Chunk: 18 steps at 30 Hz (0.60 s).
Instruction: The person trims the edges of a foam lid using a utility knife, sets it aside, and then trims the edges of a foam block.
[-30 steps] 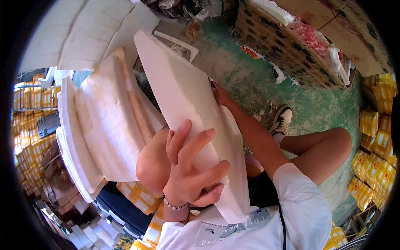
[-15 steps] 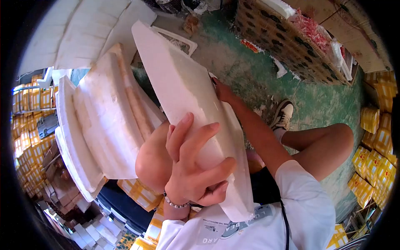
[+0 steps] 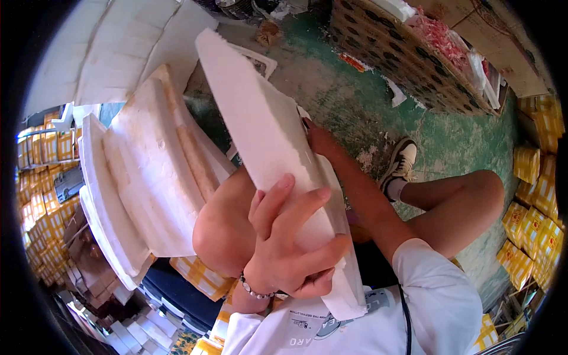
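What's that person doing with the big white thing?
A seated person holds a long white foam slab tilted up in front of them. The left hand grips its near end, and the right hand holds its far edge. More foam pieces lean in a stack beside the left knee.
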### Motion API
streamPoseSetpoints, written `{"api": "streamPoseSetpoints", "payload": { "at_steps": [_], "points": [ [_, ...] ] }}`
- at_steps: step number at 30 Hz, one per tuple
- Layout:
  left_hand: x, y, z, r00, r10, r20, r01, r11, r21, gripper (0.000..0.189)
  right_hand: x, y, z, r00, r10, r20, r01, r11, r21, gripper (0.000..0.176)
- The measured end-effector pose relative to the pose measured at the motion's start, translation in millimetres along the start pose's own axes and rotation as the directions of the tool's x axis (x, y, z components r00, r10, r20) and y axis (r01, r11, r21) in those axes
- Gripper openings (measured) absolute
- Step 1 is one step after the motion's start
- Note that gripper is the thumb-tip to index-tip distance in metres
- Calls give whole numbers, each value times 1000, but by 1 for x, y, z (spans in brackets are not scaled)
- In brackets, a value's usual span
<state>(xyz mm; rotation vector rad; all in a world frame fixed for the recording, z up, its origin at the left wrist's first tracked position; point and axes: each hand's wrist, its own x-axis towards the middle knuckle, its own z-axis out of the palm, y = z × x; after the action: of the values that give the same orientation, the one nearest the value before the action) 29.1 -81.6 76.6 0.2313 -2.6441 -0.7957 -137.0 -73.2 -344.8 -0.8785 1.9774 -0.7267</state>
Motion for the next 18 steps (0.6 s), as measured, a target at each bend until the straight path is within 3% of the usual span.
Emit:
{"api": "streamPoseSetpoints", "payload": {
  "at_steps": [2, 5, 7, 8, 10, 11, 14, 15, 16, 18],
  "points": [
    [-4, 2, -1, 1000, -6, -2, 6, 1000, 14, 27, 2, 3, 2, 999, 40, 18, -40, 999, 14, 78],
    [-15, -1, -1, 997, 53, 48, -55, 998, 45, 27, 6, 10, 0, 1000, -22, 19, 22, 999, -42, 83],
    [-21, 2, 0, 994, -97, -50, 92, 990, -106, 28, 7, 16, 6, 999, 12, 44, -13, 999, 31, 87],
    [-23, 5, 1, 994, -98, -49, 93, 990, -105, 28, 6, 18, 10, 999, 11, 45, -13, 999, 31, 87],
    [-16, 17, 5, 933, -352, -66, 289, 849, -443, 31, 14, 25, 21, 991, -93, -95, 92, 996, -12, 87],
    [-14, 24, 6, 934, -352, -67, 290, 851, -438, 31, 17, 32, 29, 991, -97, -94, 96, 995, -8, 87],
    [-11, 46, 12, 797, -602, 51, 580, 738, -345, 54, 15, 41, 37, 956, -224, -188, 236, 971, 44, 80],
    [-10, 42, 18, 855, -518, -41, 478, 815, -328, 64, 11, 35, 28, 978, -159, -135, 167, 985, 46, 76],
    [-9, 42, 17, 852, -521, -45, 480, 813, -329, 64, 5, 27, 20, 993, -93, -78, 96, 994, 43, 72],
    [-7, 43, 14, 804, -594, 25, 540, 712, -449, 56, 5, 38, 23, 995, -88, -53, 88, 996, -5, 71]
  ]
}}
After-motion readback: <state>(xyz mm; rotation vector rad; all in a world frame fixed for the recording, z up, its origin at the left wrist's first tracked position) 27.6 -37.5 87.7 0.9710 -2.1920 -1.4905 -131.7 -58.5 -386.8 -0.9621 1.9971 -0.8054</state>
